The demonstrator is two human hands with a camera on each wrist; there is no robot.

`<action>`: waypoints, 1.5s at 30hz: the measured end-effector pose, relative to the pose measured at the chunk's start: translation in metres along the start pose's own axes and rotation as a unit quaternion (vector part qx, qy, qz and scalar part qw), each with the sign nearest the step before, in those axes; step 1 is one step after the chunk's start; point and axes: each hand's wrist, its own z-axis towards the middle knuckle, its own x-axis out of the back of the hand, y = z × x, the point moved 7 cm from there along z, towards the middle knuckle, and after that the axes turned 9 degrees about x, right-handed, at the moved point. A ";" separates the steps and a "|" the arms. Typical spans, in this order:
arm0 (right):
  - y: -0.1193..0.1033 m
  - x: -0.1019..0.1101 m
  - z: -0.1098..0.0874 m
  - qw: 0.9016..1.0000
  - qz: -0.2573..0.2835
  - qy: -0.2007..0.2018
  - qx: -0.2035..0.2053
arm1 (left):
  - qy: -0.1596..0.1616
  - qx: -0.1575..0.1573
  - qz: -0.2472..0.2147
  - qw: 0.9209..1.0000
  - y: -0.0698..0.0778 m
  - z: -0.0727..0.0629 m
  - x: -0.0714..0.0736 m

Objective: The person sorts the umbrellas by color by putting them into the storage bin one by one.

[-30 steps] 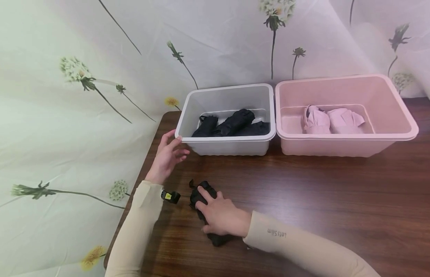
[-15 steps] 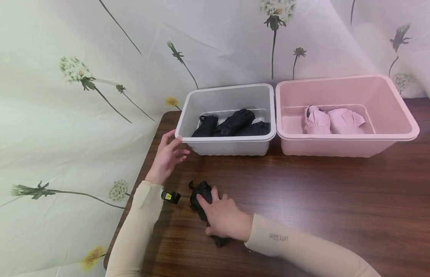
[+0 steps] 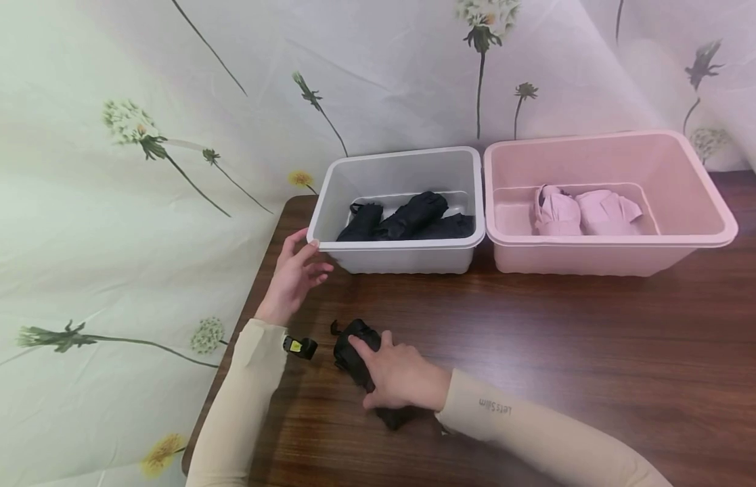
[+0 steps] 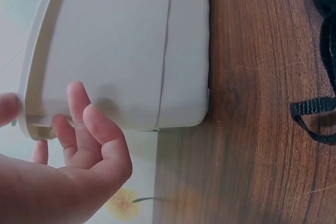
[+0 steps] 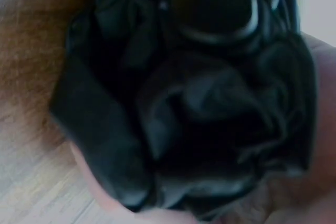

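A black folded umbrella (image 3: 353, 370) with a wrist loop lies slantwise on the brown table. My right hand (image 3: 402, 373) grips it from above, thumb on the near side and fingers over the far side. Its bunched black cloth and dark end (image 5: 215, 3) fill the right wrist view and hide most of the fingers. At the front left corner of the grey bin (image 3: 408, 260), my left hand (image 3: 292, 276) pinches the rim. The left wrist view shows its other fingers (image 4: 105, 129) bent loosely beside the bin's wall.
Several black folded umbrellas (image 3: 414, 215) lie inside the grey bin. Right beside it stands a pink bin (image 3: 572, 260) holding two pink folded umbrellas (image 3: 606, 211). A flower-printed cloth (image 3: 390, 81) hangs behind, and the table's left edge (image 3: 246, 325) runs beneath the left forearm.
My right hand has slid slightly right over the black umbrella and its fingers have drawn back. The umbrella's near end has shifted a little right. The left hand has stayed put.
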 end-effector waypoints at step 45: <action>0.014 0.054 -0.021 0.984 0.153 0.076 0.052 | 0.000 0.012 0.008 1.000 0.000 0.000 0.001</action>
